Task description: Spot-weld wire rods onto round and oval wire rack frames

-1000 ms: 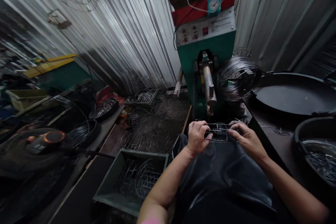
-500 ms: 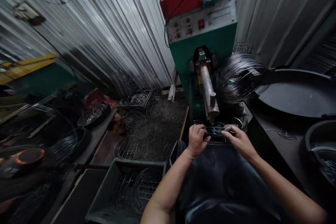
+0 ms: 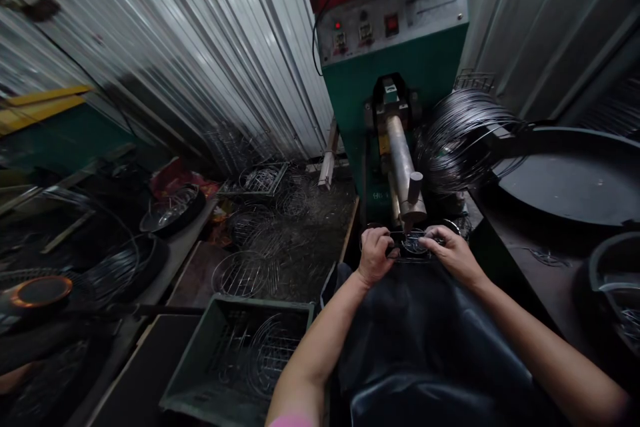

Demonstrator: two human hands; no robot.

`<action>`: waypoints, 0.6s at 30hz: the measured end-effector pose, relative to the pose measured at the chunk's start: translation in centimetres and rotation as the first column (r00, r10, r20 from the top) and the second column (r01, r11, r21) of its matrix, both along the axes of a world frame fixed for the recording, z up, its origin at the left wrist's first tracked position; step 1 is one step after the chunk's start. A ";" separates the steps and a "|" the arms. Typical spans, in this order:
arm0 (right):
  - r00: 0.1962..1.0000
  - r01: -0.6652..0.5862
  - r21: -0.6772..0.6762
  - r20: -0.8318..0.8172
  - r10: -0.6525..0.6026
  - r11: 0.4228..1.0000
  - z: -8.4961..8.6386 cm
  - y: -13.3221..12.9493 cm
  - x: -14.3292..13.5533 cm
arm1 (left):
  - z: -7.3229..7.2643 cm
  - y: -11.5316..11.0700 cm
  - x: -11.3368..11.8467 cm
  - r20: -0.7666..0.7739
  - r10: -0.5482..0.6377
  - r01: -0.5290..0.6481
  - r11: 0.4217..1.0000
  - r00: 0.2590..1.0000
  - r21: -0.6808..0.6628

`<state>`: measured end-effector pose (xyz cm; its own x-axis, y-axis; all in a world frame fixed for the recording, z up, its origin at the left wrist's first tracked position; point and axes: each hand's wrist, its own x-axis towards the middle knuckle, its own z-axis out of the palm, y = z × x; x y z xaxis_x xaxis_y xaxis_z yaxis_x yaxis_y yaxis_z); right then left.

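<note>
A small wire piece [image 3: 411, 259] spans the gap between my two hands, just under the tip of the metal arm [image 3: 406, 167] of a green machine [image 3: 345, 97]. My left hand [image 3: 375, 257] pinches its left end with bent fingers. At the other end, my right hand [image 3: 450, 253] closes thumb and forefinger on it. Behind the wire piece lies a round container with wires in it, partly hidden by the hands. The piece's exact shape is too small and dark to make out.
A green crate [image 3: 187, 373] with wire racks stands at the lower left. Wire grids [image 3: 243, 275] lie behind it. To the right are a wire coil [image 3: 465, 140], a large round pan [image 3: 575, 180] and a black tub [image 3: 595, 273]. A black apron covers my lap.
The view has shifted slightly. Both hands have brought the wire piece closer to the tip of the machine's arm. A red light on the machine's panel now glows.
</note>
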<state>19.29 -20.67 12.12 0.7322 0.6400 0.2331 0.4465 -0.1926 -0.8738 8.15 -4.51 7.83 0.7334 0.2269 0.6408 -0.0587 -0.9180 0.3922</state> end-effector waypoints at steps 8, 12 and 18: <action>1.000 -0.016 0.038 0.008 0.016 0.999 0.3 0.1 0.7 | -0.2 0.2 0.4 0.095 -0.038 0.032 0.997 0.995 0.065; 1.000 -0.014 0.053 -0.001 0.014 0.998 0.0 0.2 1.1 | -0.5 0.3 0.6 0.088 -0.038 0.032 0.997 0.995 0.067; 0.998 -0.037 0.041 -0.046 0.039 0.998 0.3 0.3 1.3 | -0.8 0.4 0.7 0.084 -0.040 0.036 0.998 0.996 0.054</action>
